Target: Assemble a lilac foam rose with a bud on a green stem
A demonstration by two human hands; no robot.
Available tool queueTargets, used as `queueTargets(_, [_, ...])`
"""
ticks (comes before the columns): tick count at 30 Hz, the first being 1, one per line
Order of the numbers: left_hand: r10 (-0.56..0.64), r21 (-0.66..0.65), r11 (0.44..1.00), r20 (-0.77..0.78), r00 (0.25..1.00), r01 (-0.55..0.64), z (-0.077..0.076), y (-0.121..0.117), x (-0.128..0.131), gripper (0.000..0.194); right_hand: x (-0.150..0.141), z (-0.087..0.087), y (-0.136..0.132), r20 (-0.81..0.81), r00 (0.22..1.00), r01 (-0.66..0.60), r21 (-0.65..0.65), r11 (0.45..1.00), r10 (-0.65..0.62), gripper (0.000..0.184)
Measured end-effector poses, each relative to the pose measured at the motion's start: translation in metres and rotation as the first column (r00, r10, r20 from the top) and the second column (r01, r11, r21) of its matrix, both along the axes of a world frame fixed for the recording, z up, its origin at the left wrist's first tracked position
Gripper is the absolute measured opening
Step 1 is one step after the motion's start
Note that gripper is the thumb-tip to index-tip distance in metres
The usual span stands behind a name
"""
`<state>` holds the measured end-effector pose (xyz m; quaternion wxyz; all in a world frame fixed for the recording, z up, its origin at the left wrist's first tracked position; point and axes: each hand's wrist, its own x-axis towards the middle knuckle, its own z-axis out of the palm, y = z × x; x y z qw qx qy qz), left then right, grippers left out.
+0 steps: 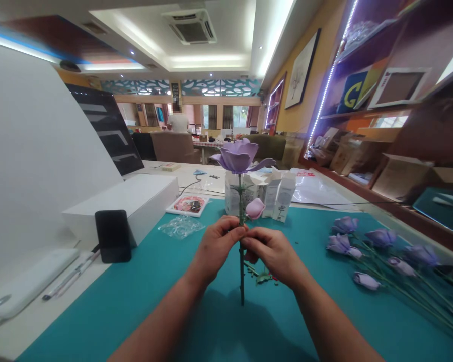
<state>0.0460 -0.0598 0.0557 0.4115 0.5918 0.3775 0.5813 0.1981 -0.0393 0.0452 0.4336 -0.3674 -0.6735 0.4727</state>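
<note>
A purple artificial rose (238, 157) stands upright before me on a long green stem, held off the mat. My left hand (219, 246) is closed around the stem below the bloom. Close beside it, my right hand (274, 251) pinches at the same spot, just under a pale pink bud (255, 208) that juts out to the right. Whether the right fingers grip the stem or a small side piece is hidden. Beneath the hands, small green and red loose parts (263, 276) lie on the teal mat (154, 306).
Several purple flowers (381, 239) lie at the right. White boxes (285, 196) stand behind the rose. Crumpled clear plastic (181, 227), a black phone-like slab (112, 236), a white box (151, 206) and pens (70, 275) sit at the left. A person (178, 122) is far back.
</note>
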Motion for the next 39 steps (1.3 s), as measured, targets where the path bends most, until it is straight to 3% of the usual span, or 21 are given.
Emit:
queueTargets(3, [-0.084, -0.001, 0.996, 0.032, 0.996, 0.084, 0.004, -0.001, -0.002, 0.015, 0.004, 0.001, 0.007, -0.173, 0.985, 0.008, -0.061, 0.998, -0.018, 0.028])
queueTargets(7, [-0.160, -0.003, 0.987, 0.060, 0.985, 0.161, 0.007, -0.003, -0.003, 0.014, 0.000, 0.001, 0.013, -0.424, 0.904, -0.114, -0.133, 0.985, 0.047, 0.030])
queueTargets(12, [-0.203, -0.019, 0.979, 0.061, 0.977, 0.204, 0.012, -0.006, -0.004, 0.016, -0.012, 0.004, 0.010, -0.590, 0.807, -0.163, -0.245, 0.956, -0.013, 0.033])
queueTargets(16, [-0.207, -0.049, 0.977, 0.021, 0.978, 0.208, 0.017, -0.006, -0.006, 0.016, -0.015, 0.007, 0.008, -0.618, 0.785, -0.151, -0.234, 0.960, -0.027, 0.027])
queueTargets(25, [-0.191, -0.183, 0.964, 0.040, 0.981, 0.195, 0.017, -0.006, -0.010, 0.022, -0.008, 0.012, 0.008, -0.619, 0.776, 0.017, -0.171, 0.985, -0.121, 0.027])
queueTargets(32, [-0.018, -0.139, 0.990, -0.092, 0.996, 0.005, 0.019, -0.006, -0.004, 0.021, -0.009, 0.013, 0.006, -0.591, 0.788, 0.095, -0.155, 0.983, -0.170, 0.029])
queueTargets(39, [-0.012, -0.100, 0.995, -0.113, 0.994, 0.001, 0.020, -0.006, 0.006, 0.018, -0.010, 0.010, 0.006, -0.594, 0.783, 0.147, -0.113, 0.983, -0.185, 0.026])
